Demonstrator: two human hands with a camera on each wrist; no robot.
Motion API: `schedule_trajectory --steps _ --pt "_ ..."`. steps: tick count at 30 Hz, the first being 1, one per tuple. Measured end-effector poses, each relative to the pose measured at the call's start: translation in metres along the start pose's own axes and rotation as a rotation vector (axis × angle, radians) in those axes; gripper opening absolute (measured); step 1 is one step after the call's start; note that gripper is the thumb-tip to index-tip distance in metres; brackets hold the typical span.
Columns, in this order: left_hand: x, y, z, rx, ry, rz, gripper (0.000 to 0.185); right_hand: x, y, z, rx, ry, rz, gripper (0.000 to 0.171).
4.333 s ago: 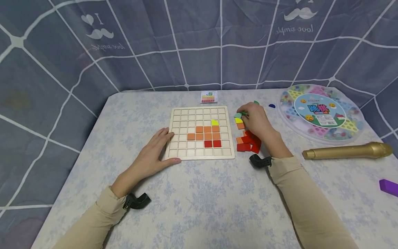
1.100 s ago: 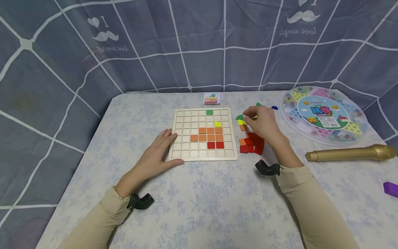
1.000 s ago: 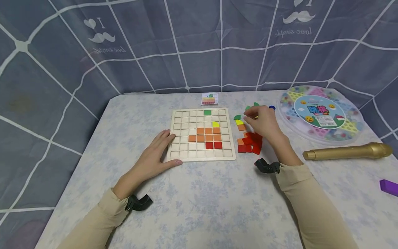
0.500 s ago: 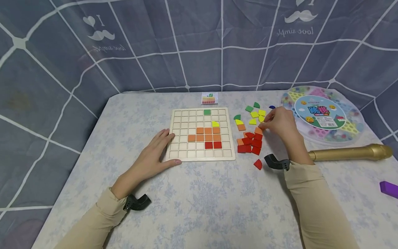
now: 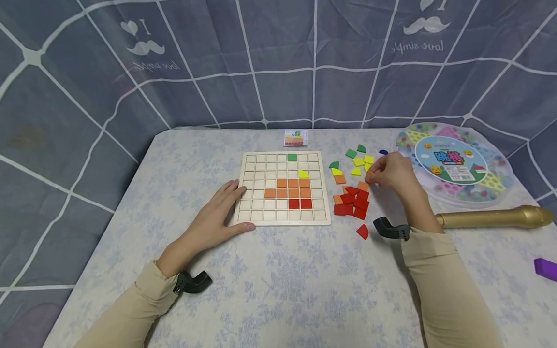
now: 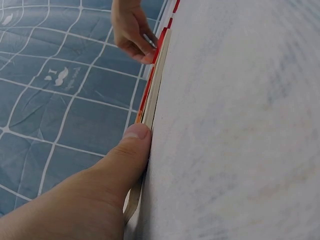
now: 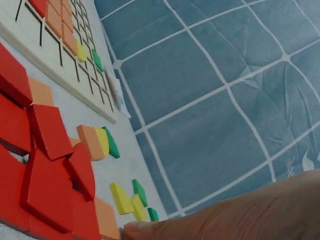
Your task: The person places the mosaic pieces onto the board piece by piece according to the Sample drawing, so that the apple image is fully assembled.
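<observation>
My left hand (image 5: 217,208) rests with extended fingers at the left edge of a pale wooden grid board (image 5: 256,217), thumb along its near edge. In the left wrist view the thumb (image 6: 122,160) presses the board's edge. The board carries orange square tiles (image 5: 282,183), two red tiles (image 5: 300,203), a yellow tile (image 5: 303,174) and a green tile (image 5: 292,157). My right hand (image 5: 398,176) is over the loose tiles, fingers bent, tips right at an orange tile (image 5: 363,185); I cannot tell whether they pinch it. In the right wrist view its thumb (image 7: 137,229) lies beside that tile.
Red tiles (image 5: 344,210) lie heaped right of the board, with yellow (image 5: 358,162) and green tiles (image 5: 351,153) farther back. A small pattern card (image 5: 296,138) stands behind the board. To the right are a clear round game box (image 5: 450,159), a gold microphone (image 5: 496,217) and a purple block (image 5: 545,268).
A green square tile has appeared on the board's far row. My right hand has moved rightward from the green and yellow tiles, uncovering them and a red quarter-round. My left hand stays at the board.
</observation>
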State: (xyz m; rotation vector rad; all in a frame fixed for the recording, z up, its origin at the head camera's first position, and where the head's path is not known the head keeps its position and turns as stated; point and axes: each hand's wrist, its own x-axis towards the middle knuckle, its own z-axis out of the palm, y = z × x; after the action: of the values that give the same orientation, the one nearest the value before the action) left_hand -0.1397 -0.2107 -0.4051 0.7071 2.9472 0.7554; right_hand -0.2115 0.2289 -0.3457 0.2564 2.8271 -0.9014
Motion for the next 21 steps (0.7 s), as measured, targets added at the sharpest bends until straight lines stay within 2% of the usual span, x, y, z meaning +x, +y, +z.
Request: schedule_trajectory --steps 4,9,14,21 --pt "0.000 0.000 0.000 0.005 -0.002 -0.003 0.102 -0.004 -0.006 0.000 0.011 0.033 -0.079 0.023" --pt "-0.001 0.000 -0.001 0.004 0.001 -0.003 0.102 -0.008 -0.026 0.009 0.054 0.079 -0.230 0.023" --pt "0.000 0.000 -0.001 0.003 0.006 0.003 0.102 -0.010 -0.049 0.034 0.154 0.106 -0.325 0.024" --pt "0.000 -0.001 0.000 0.000 0.003 -0.001 0.102 -0.009 -0.081 0.075 0.239 0.081 -0.405 0.010"
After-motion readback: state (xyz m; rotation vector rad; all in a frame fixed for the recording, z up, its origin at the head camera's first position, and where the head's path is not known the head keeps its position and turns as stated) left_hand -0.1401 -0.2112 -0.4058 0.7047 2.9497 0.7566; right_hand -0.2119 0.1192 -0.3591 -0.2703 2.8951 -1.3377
